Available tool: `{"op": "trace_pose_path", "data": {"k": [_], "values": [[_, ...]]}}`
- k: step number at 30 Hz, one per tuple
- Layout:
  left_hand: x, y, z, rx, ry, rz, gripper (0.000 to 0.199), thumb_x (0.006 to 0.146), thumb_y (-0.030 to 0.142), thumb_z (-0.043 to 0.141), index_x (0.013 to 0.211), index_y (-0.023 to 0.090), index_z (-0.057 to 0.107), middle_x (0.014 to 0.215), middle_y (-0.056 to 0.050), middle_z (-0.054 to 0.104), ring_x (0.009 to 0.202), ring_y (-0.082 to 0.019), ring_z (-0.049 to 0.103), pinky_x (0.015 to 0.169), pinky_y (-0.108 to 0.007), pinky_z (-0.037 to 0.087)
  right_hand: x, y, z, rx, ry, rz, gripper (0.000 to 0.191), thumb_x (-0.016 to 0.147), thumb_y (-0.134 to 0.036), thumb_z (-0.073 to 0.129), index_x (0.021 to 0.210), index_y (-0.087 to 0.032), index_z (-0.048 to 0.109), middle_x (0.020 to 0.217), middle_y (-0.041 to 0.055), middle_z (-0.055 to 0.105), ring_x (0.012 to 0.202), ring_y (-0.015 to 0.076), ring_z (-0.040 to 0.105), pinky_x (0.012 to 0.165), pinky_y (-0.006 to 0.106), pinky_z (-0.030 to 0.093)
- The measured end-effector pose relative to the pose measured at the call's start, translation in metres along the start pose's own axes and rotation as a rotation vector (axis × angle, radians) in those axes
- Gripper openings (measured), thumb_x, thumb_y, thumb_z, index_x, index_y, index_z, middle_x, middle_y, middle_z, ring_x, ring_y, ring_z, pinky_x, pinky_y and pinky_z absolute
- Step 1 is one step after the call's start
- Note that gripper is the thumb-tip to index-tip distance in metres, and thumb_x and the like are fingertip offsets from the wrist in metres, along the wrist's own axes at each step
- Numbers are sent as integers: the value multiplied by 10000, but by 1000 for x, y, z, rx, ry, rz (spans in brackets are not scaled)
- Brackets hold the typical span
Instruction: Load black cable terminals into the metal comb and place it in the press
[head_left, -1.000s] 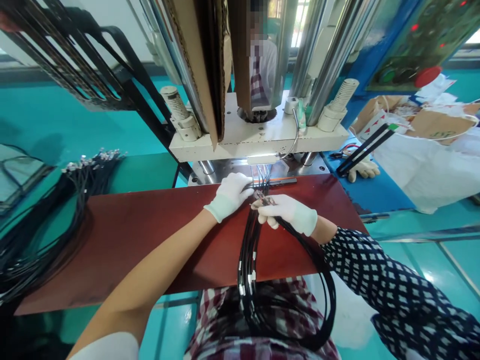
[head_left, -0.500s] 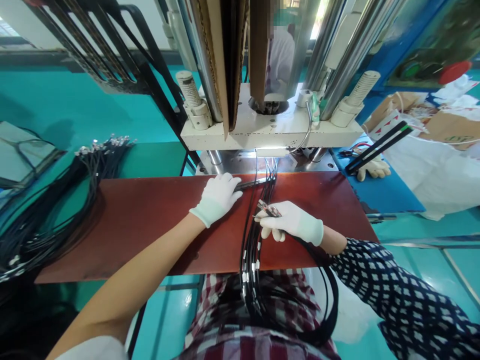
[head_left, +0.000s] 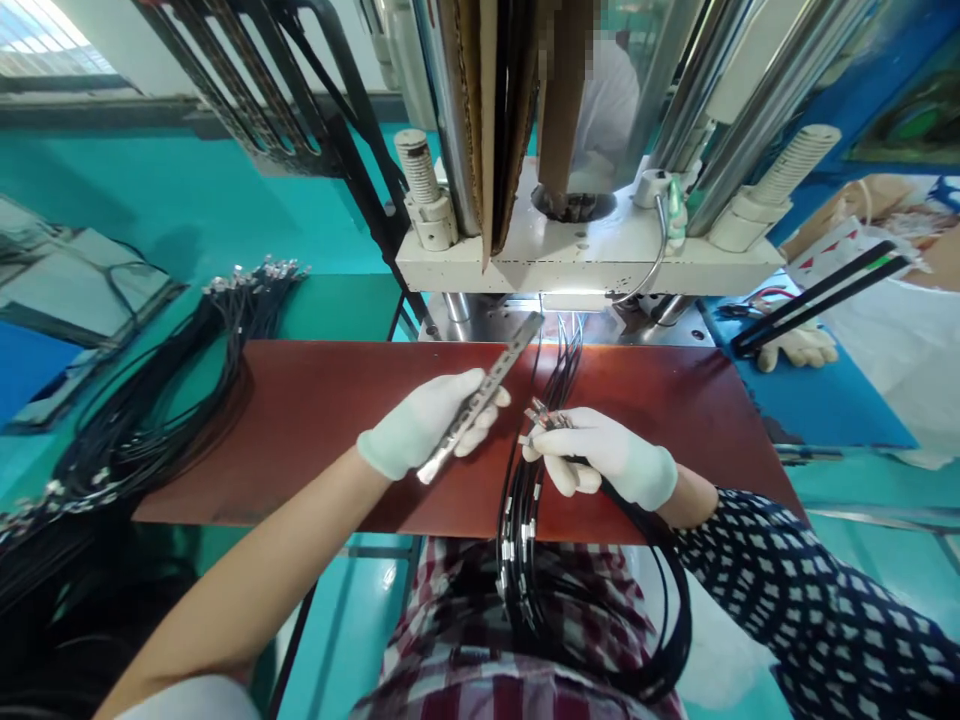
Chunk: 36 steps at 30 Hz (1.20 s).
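In a white glove, my left hand [head_left: 457,405] grips a slim metal bar [head_left: 499,370] with slots along its face. The bar is tilted, its upper end near the machine's base. My right hand [head_left: 592,450], also gloved, is closed around the metal-tipped ends of black cables [head_left: 551,418]. A bundle of these cables [head_left: 514,520] with white tags runs over the brown board and loops down across my lap. Their far ends [head_left: 570,335] reach under the press. The bar and the right hand are apart.
A white press [head_left: 585,270] with steel columns stands just beyond the brown board [head_left: 345,430]. A large heap of black cables [head_left: 180,390] lies at left. On the blue surface [head_left: 840,400] at right are a spare glove [head_left: 799,347] and two black rods [head_left: 821,300].
My left hand has lifted the metal bar off the cables and turned it up at a slant. My right hand keeps its hold on the cable ends. The view has shifted left.
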<state>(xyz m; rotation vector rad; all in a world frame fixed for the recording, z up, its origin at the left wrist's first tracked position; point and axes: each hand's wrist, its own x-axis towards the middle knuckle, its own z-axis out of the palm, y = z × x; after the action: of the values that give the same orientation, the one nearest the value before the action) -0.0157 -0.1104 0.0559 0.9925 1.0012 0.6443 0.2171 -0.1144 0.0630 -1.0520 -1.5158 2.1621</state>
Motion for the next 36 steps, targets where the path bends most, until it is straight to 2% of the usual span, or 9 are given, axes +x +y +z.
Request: {"op": "trace_pose_path", "data": {"k": [2, 4, 6, 8, 12, 17, 27, 31, 36], "values": [[20, -3, 14, -114, -125, -12, 465, 921, 580, 444, 796, 147, 558, 622, -13, 538, 458, -105, 482, 457, -243, 366, 1, -2, 5, -12, 23, 16, 277, 861, -351, 569, 797, -100, 666, 471, -8, 561, 379, 61, 373, 407, 210, 272], [35, -7, 26, -144, -176, 48, 460, 926, 555, 463, 742, 142, 550, 576, -16, 534, 483, -107, 490, 498, -239, 404, 2, 0, 10, -61, 74, 39, 231, 851, -332, 589, 836, -113, 663, 460, -27, 557, 365, 60, 374, 401, 202, 282], [42, -11, 34, -160, -141, 104, 449, 927, 541, 485, 729, 142, 544, 571, -5, 525, 490, -93, 464, 500, -226, 401, 4, 4, 14, -110, 142, 40, 195, 855, -316, 604, 850, -127, 651, 480, -27, 587, 370, 63, 409, 412, 193, 319], [43, -16, 39, -192, -80, 139, 425, 918, 519, 526, 723, 141, 531, 607, 9, 513, 507, -74, 433, 502, -209, 389, 6, 8, 16, -146, 200, 19, 204, 866, -306, 604, 753, -136, 615, 521, -4, 628, 396, 67, 462, 432, 187, 363], [42, -24, 43, -228, 7, 168, 430, 911, 536, 536, 730, 147, 517, 624, 23, 482, 528, -66, 400, 515, -202, 371, 11, 12, 19, -156, 199, 14, 261, 863, -256, 585, 626, -147, 567, 550, 19, 656, 415, 75, 507, 439, 183, 401], [38, -26, 46, -202, 85, 183, 421, 921, 563, 505, 781, 167, 521, 646, 24, 486, 544, -76, 405, 534, -219, 369, 13, 9, 22, -141, 170, 65, 248, 854, -225, 561, 618, -149, 576, 534, 15, 651, 405, 79, 503, 432, 183, 410], [29, -24, 52, 30, 308, 338, 370, 970, 475, 471, 751, 178, 464, 642, 32, 447, 557, -76, 391, 557, -234, 357, 13, 8, 38, -100, 224, 134, 182, 887, -163, 515, 704, -165, 525, 585, 9, 677, 438, 82, 524, 429, 175, 434], [31, -25, 51, 26, 315, 331, 373, 972, 472, 470, 742, 178, 465, 636, 31, 450, 553, -75, 399, 560, -235, 361, 16, 6, 40, -110, 259, 170, 184, 907, -160, 517, 723, -168, 503, 581, 2, 670, 442, 82, 530, 422, 172, 434], [30, -26, 49, -50, 296, 310, 376, 948, 498, 506, 755, 176, 497, 648, 25, 472, 559, -77, 412, 560, -233, 368, 20, 9, 36, -90, 221, 148, 184, 884, -175, 529, 702, -156, 534, 578, 12, 674, 434, 79, 524, 427, 171, 430]]}}
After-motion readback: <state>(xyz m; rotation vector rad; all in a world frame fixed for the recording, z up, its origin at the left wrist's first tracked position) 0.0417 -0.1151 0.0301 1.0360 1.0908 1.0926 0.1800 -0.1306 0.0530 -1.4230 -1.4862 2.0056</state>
